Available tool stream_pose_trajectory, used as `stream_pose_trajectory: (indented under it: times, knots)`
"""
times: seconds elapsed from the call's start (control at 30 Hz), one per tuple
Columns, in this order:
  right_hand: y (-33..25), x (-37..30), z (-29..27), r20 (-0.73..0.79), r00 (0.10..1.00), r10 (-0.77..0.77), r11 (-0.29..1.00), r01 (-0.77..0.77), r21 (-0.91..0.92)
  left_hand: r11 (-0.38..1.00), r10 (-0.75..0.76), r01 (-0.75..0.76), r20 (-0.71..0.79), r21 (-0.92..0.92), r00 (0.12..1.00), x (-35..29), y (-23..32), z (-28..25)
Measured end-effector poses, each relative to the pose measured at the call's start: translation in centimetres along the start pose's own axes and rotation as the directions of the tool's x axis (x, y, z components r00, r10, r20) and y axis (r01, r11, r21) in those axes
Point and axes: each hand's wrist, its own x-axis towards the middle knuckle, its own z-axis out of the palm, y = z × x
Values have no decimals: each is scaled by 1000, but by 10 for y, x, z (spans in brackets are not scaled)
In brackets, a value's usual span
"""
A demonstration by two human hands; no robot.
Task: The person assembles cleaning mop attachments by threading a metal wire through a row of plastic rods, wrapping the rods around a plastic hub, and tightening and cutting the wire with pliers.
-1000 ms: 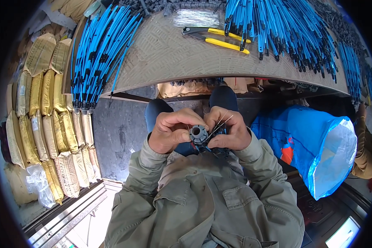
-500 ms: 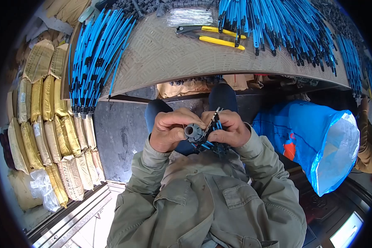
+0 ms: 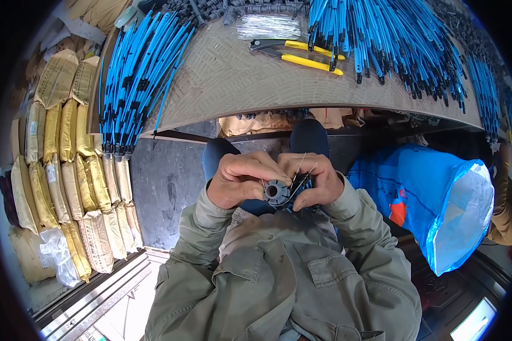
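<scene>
Over my lap, between my two hands, is a grey round plastic hub (image 3: 276, 194) with a hole in its middle and notches round its rim. My left hand (image 3: 239, 177) is closed, thumb and fingers pinching at the hub's left side, where a thin wire shows. My right hand (image 3: 317, 179) wraps round the black-and-blue slats (image 3: 301, 185) attached at the hub's right side. Thin metal wires (image 3: 308, 169) stick up between the right thumb and fingers. The slats' far ends are hidden beneath the right hand.
On the worktable (image 3: 227, 79) lie cutting pliers (image 3: 296, 55) with yellow handles, a pile of thin metal wires (image 3: 268, 26) and bunches of blue slats (image 3: 387, 45). More slats (image 3: 139, 79) hang at the left. A blue bag (image 3: 426, 193) stands right; stacked sacks (image 3: 62, 170) stand left.
The hub has turned so its notched end faces up more, and has shifted slightly right. The slats have swung under my right hand. The whole view has shifted a little.
</scene>
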Motion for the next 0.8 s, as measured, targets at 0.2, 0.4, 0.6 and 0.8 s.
stream_pose_trajectory:
  times: [0.2, 0.4, 0.6, 0.8]
  knots:
    - [-6, 5, 4, 14, 999, 30, 999, -30, -29, 1000, 26, -25, 110, -6, 994, -1, 3, -9]
    - [-4, 1, 10, -25, 1000, -3, 998, 2, -64, 1000, 17, -17, 67, -4, 998, -5, 5, -6]
    - [-5, -1, 14, -4, 998, 65, 997, -65, -34, 999, -17, 16, 19, 45, 1000, -9, 11, 0]
    - [-6, 1, 16, 11, 998, 62, 998, -62, -29, 998, 7, -12, 89, 56, 996, -7, 11, -6]
